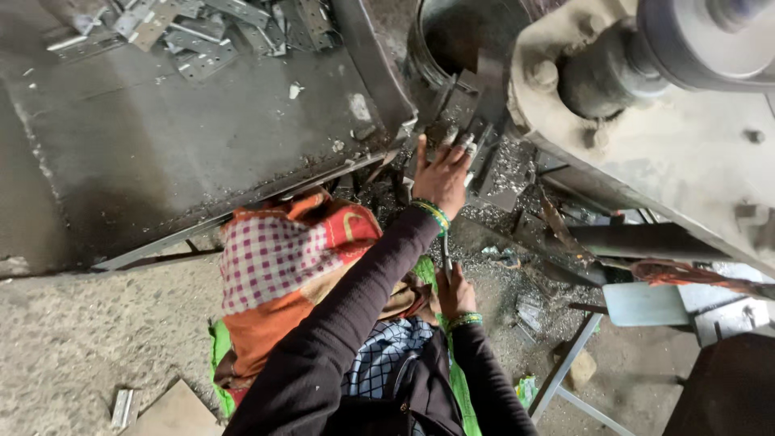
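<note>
**Inspector:** Position of the hands, please.

**Assessor:** The left hand (441, 179) is stretched forward to the base of the large grey press machine (686, 137), fingers spread and curled over a small flat metal piece (471, 145) at the tooling. The thumb stands apart, pointing up. Whether the fingers pinch the piece or merely rest on it, I cannot tell. The right hand (454, 292) sits low, near the lap, fingers wrapped shut around a thin metal rod (446, 257) that stands nearly upright.

**Inspector:** How would the piece handle?

**Assessor:** My judgement: stiff stamped sheet, light, hard, not fragile. Edges are likely sharp and possibly oily (bare fingers here, no gloves), so take it by the flat faces between thumb and forefinger, well away from the die.

**Inspector:** Surroundings?

**Assessor:** Metal scrap and shavings (517, 165) lie around the machine base. A heap of perforated metal brackets (202, 32) lies on the dark steel sheet (161, 137) to the left, well apart from the hands. A checked and orange cloth (274, 266) covers the lap, and a dark round bin (452, 40) stands behind the tooling.
</note>
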The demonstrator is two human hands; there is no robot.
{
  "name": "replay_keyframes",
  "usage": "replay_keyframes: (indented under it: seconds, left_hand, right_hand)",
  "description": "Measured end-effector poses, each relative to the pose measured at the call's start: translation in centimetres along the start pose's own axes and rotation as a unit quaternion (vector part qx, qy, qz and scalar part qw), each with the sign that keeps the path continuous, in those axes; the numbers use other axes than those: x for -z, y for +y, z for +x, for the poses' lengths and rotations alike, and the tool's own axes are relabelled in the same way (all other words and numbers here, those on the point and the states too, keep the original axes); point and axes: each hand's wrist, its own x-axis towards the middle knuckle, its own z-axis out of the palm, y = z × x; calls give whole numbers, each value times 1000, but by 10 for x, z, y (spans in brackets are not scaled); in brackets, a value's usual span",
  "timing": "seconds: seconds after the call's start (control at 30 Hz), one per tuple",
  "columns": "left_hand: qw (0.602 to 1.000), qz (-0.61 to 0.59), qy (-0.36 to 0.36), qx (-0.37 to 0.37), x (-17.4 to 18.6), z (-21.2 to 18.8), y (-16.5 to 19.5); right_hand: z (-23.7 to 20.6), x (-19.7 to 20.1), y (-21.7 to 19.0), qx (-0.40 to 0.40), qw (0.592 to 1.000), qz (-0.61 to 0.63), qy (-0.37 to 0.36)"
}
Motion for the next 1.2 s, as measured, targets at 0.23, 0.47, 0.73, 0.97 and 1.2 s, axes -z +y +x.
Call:
replay_keyframes:
  seconds: [0.23,0.47,0.73,0.97,1.2]
  left_hand:
    - [999,14,30,3,-6,17,-2]
    - [1000,2,24,4,0,26,4]
    - [999,-14,44,18,-8,35,3]
    - [997,-11,77,11,-3,48,8]
    - [989,29,130,-63,6,17,4]
  right_hand:
    - [29,60,-4,-81,978,-99,-162]
    - [-5,4,3,-46,999,-3,-29]
    - [18,38,1,-56,990,-62,-115]
    - [7,25,-25,-48,997,-40,-47]
    - [-4,23,-23,-94,994,-15,-56]
